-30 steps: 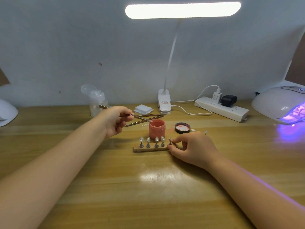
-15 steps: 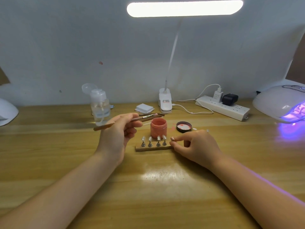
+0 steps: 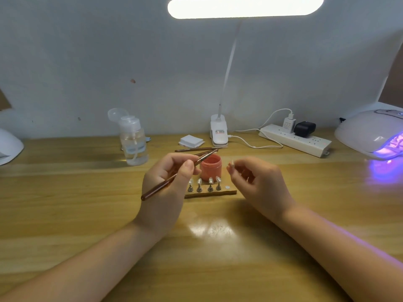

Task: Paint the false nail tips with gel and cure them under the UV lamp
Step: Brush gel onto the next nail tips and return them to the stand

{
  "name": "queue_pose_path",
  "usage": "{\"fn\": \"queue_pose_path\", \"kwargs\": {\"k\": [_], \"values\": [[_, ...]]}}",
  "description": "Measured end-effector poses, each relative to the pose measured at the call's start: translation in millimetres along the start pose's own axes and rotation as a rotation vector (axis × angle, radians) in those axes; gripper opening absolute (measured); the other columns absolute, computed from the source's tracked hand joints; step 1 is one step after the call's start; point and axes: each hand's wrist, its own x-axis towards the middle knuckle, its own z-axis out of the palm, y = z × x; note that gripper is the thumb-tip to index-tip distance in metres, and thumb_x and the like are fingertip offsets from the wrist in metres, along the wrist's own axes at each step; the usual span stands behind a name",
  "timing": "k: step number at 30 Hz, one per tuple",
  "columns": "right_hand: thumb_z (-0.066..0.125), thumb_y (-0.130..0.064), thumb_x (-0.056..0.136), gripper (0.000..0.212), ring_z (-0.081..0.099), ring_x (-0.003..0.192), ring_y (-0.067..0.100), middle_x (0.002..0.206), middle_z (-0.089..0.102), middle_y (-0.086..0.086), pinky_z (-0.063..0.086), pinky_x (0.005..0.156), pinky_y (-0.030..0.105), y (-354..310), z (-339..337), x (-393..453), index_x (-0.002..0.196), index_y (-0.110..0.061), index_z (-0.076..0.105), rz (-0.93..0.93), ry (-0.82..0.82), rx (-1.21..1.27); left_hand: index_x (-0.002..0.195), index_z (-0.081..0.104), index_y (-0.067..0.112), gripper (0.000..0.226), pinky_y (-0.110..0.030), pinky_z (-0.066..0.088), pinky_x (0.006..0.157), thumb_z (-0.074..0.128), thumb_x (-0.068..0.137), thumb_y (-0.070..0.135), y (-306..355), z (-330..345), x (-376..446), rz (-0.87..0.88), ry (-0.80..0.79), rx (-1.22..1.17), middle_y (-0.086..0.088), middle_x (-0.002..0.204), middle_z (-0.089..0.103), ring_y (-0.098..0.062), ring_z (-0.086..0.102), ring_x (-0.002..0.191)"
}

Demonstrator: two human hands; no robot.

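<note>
My left hand [image 3: 169, 182] pinches a brown gel brush [image 3: 172, 178], its tip pointing up over the open pink gel jar [image 3: 211, 167]. My right hand [image 3: 257, 179] is lifted beside the jar and pinches one clear nail tip on its stand [image 3: 231, 166] between its fingertips. In front of the jar lies a wooden holder strip [image 3: 216, 193] with several nail tips on metal stands [image 3: 205, 184] and one bare round magnet spot [image 3: 227, 187] at its right end. The UV lamp [image 3: 370, 134] glows purple at the far right.
Two more brushes [image 3: 199, 149] lie across behind the jar. A clear pump bottle [image 3: 134, 142], a stack of white pads [image 3: 191, 141], a clip desk lamp [image 3: 219, 131] and a power strip [image 3: 294, 139] line the back of the wooden desk. Another white lamp [image 3: 8, 147] sits far left.
My right hand has lifted one nail tip with its stand off the holder's right end. My left hand drew the brush nearer, in front of the jar.
</note>
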Motion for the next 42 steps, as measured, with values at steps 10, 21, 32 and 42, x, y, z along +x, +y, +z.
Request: {"fn": "queue_pose_path", "kwargs": {"k": [10, 21, 32, 42], "values": [[0.067, -0.008, 0.088, 0.018, 0.067, 0.078, 0.018, 0.087, 0.071, 0.005, 0.057, 0.074, 0.039, -13, -6, 11, 0.105, -0.005, 0.071, 0.139, 0.129, 0.257, 0.105, 0.06, 0.035, 0.017, -0.016, 0.047, 0.08, 0.053, 0.09, 0.033, 11, 8, -14, 0.243, -0.102, 0.178, 0.017, 0.095, 0.069, -0.01, 0.064, 0.095], [0.07, -0.012, 0.085, 0.017, 0.069, 0.076, 0.016, 0.085, 0.071, 0.001, 0.058, 0.072, 0.034, -17, -6, 11, 0.101, -0.008, 0.072, 0.134, 0.18, 0.259, 0.108, 0.06, 0.033, 0.018, -0.019, 0.048, 0.082, 0.052, 0.091, 0.032, 14, 9, -14, 0.276, -0.099, 0.254, 0.016, 0.097, 0.068, -0.011, 0.063, 0.097], [0.072, -0.011, 0.083, 0.017, 0.07, 0.076, 0.014, 0.085, 0.072, 0.002, 0.059, 0.072, 0.034, -15, -6, 10, 0.1, -0.008, 0.073, 0.113, 0.185, 0.238, 0.096, 0.065, 0.027, 0.015, -0.018, 0.048, 0.074, 0.051, 0.089, 0.029, 16, 8, -13, 0.24, -0.107, 0.249, 0.013, 0.084, 0.067, -0.01, 0.063, 0.086], [0.073, -0.01, 0.083, 0.017, 0.068, 0.077, 0.013, 0.087, 0.072, 0.002, 0.058, 0.072, 0.03, -13, -7, 10, 0.1, -0.007, 0.073, 0.098, 0.195, 0.206, 0.102, 0.064, 0.031, 0.018, -0.018, 0.047, 0.077, 0.052, 0.089, 0.034, 17, 9, -13, 0.226, -0.123, 0.254, 0.015, 0.091, 0.069, -0.01, 0.062, 0.091]]}}
